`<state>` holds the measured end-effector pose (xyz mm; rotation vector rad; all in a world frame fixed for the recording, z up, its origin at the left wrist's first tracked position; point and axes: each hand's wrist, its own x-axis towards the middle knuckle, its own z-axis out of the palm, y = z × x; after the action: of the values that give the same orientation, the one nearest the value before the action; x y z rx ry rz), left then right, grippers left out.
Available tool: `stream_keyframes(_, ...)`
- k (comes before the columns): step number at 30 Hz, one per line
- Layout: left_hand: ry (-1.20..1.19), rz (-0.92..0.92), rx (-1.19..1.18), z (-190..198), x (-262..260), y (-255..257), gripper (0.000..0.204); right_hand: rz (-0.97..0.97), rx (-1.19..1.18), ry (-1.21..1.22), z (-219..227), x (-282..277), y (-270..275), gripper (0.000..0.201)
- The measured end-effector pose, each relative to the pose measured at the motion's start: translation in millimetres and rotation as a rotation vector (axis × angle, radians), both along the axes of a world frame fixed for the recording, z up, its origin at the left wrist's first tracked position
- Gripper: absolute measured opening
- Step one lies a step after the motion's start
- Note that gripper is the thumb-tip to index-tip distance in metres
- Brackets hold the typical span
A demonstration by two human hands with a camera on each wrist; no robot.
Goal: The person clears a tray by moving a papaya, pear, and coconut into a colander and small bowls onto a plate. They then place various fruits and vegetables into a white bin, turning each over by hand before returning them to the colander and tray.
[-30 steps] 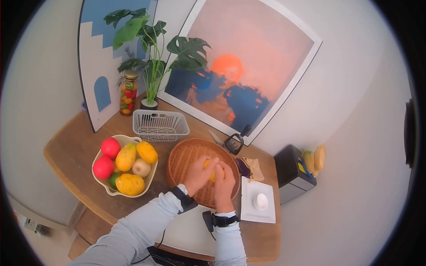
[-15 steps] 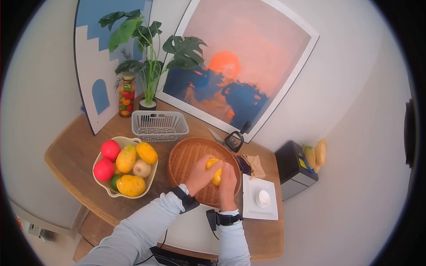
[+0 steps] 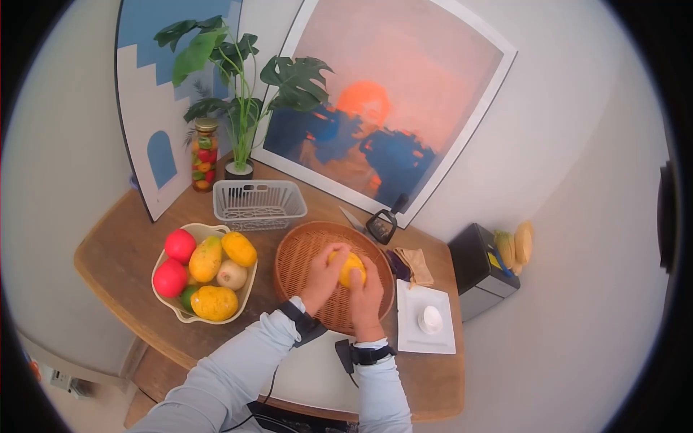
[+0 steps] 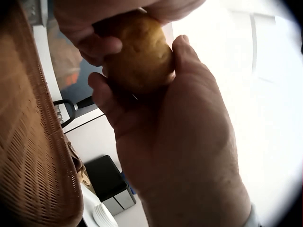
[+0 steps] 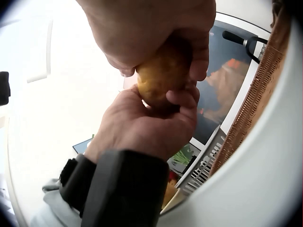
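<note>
Both hands hold a yellow potato (image 3: 352,270) with small dimples in its skin, above the round woven basket (image 3: 294,254). My left hand (image 3: 322,283) grips it from the left, thumb against its side. From the right, my right hand (image 3: 367,302) wraps its fingers and thumb around it. In the left wrist view the potato (image 4: 142,52) sits between both sets of fingertips, with the basket (image 4: 33,123) off to the left. The palms hide part of the potato (image 5: 163,78) in the right wrist view.
Left of the basket stands a cream bowl (image 3: 249,289) of fruit and vegetables. Behind are a grey plastic basket (image 3: 260,206), a potted plant (image 3: 240,133) and a black-handled tool (image 3: 381,227). A white plate (image 3: 426,344) and folded cloths (image 3: 413,267) lie right.
The potato turns within my hands, and more of its yellow side shows now between the fingers. Both hands stay above the woven basket. The head view shifts slightly.
</note>
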<state>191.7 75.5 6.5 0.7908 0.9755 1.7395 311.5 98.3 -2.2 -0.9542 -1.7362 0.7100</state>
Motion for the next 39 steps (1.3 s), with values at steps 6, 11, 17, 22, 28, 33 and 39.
stream_keyframes(6, -0.47, -0.045, 0.164, -40.5, -4.0, 27.2, 0.028, 0.053, 0.49, -0.229, 11.3, -13.2, -7.0, 0.043)
stream_keyframes(11, -0.109, -0.027, 0.217, -26.1, 3.5, 16.1, 0.027, 0.026, 0.058, -0.004, -3.5, 3.0, 7.4, 0.034)
stream_keyframes(17, -0.033, -0.116, 0.047, -15.5, 1.1, 8.2, 0.03, -0.041, 0.367, -0.175, 22.2, -4.3, -6.5, 0.032)
stream_keyframes(22, 0.171, -0.032, 0.122, -5.0, -3.0, -0.7, 0.028, -0.031, 0.313, -0.12, 28.4, -6.8, -12.8, 0.03)
stream_keyframes(28, 0.4, 0.109, 0.276, -15.1, 13.6, 7.8, 0.029, -0.022, -0.019, 0.092, 13.8, 13.6, 5.7, 0.029)
stream_keyframes(33, 0.028, -0.173, 0.107, -4.1, -5.3, -1.3, 0.033, -0.007, 0.358, -0.035, 22.6, -2.3, -2.9, 0.029)
stream_keyframes(39, 0.24, -0.072, 0.111, 4.2, 6.4, -5.2, 0.034, 0.004, 0.002, 0.038, -4.3, 14.9, 11.0, 0.035)
